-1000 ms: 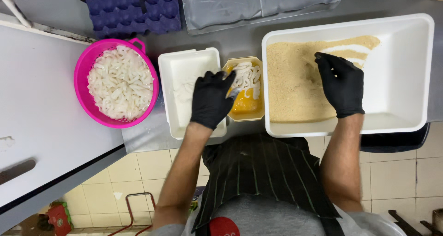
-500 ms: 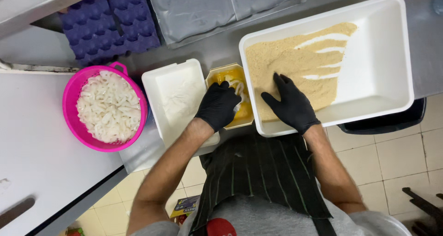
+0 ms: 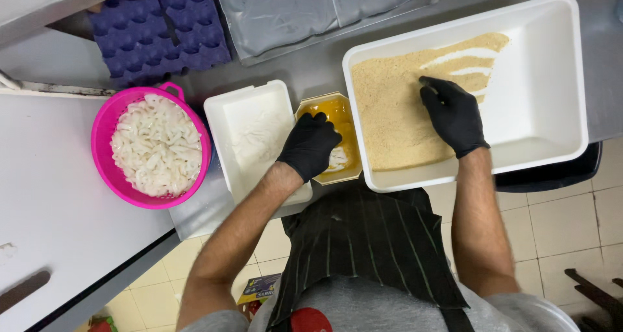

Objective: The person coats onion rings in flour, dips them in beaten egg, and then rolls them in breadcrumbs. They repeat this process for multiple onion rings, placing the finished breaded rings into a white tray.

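My right hand (image 3: 454,115) lies loosely curled in the crumbs (image 3: 396,111) of the big white tray (image 3: 551,79), gripping nothing I can make out. My left hand (image 3: 310,145) dips into the egg tub (image 3: 337,115) over a pale strip (image 3: 337,158) (grip hidden) — wet drips could clump the crumbs.

Gloved left hand (image 3: 310,145) over egg tub (image 3: 329,137), right hand (image 3: 454,115) on breadcrumbs (image 3: 396,111) in white tray (image 3: 551,72).
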